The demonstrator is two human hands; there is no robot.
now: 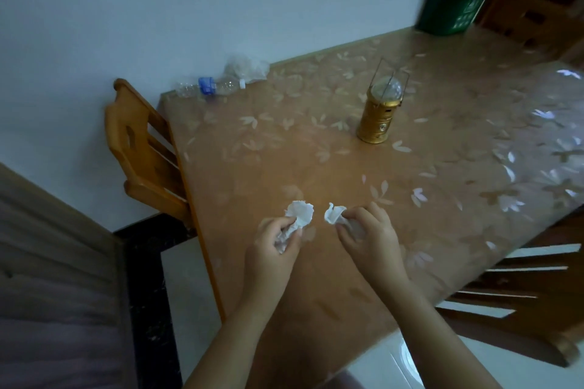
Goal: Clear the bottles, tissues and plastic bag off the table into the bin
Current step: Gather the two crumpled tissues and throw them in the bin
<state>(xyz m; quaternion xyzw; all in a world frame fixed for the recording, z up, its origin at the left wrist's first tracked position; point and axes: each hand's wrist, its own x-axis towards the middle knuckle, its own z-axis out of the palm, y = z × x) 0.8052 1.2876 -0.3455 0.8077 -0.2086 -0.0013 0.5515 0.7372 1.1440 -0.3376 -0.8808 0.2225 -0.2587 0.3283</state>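
body | 2 bare forearms, no sleeves (nothing worn on wrists) | left hand (pixel 274 246) | right hand (pixel 369 237)

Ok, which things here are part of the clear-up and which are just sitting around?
Job: tissue in the left hand, tissue in the right hand, plastic bottle, plastic bag, green bin.
Not job: gold lantern, wooden chair.

The bin (pixel 455 0) at the table's (pixel 316 148) far end is motion-blurred, its label unreadable. Closed fingers (pixel 286 230) hide each tissue's lower part. The right chair (pixel 518 294) runs off-frame.
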